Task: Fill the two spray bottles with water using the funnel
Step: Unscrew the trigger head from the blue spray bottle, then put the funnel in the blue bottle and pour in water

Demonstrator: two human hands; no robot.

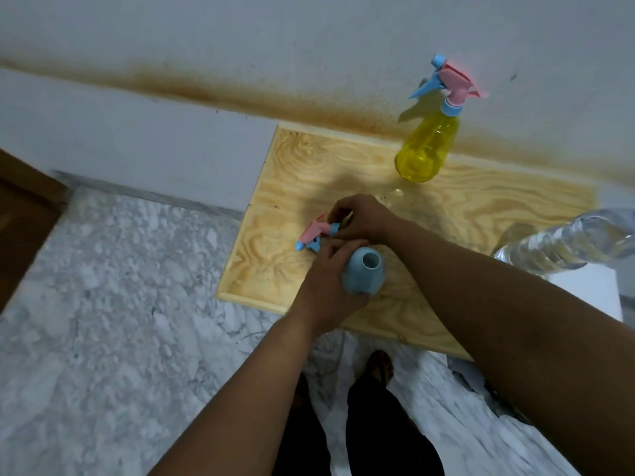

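Fingers [338, 214] of the right hand [360, 219] are pinched together on the blue collar end of a pink and blue spray head [314, 235], which is off its bottle and sits low over the wooden board [309, 159], nozzle pointing toward the left edge; can't tell if it's actually touching the wood or just held above it. The left hand [326, 286] is wrapped around the blue spray bottle [364, 274], fingers curled round its body from the left side with a fingertip showing under the bottom edge, so it's clamped on that. The bottle's mouth is open and faces up at the camera, right beside the loose spray head. Second one, the yellow spray bottle [426, 147], stands at the far side of the board near the wall [309, 36], well apart from the hands, with its own pink and blue trigger top on. A clear plastic water bottle [567, 242] comes in from the right edge, lying tilted, near the right forearm, which crosses over the near right part of the board and hides what's under it. Something white sits below the water bottle, partly covered by that arm. The wall has a brownish speckled stain running along it just above the board. The floor [120, 304] is grey-white marble, and the person's dark trousers and a foot show at the bottom between the two arms. Don't see a funnel anywhere in view.
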